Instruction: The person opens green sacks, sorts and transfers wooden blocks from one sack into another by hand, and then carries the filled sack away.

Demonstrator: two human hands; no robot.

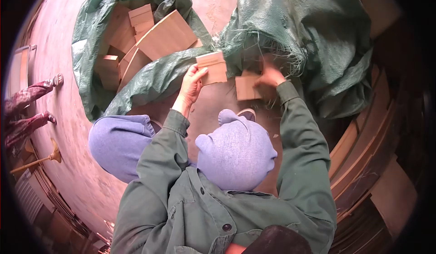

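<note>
My left hand (191, 87) pinches a small flat wooden board (212, 69) between thumb and fingers, in front of the gap between two green woven sacks. At the frayed mouth of the right sack (318, 36) is my right hand (271, 73), blurred, its fingers partly hidden in shadow. Beside its thumb is another wooden piece (246, 88); whether the hand grips it is unclear. Several wooden offcuts (166, 35), some curved, fill the open left sack (150, 83).
My bent knees (236, 152) are below my hands. On the left, another person's legs (34, 93) and a wooden-handled tool (52, 152) show on the concrete floor (68, 118). Long boards (363, 163) are stacked at the right.
</note>
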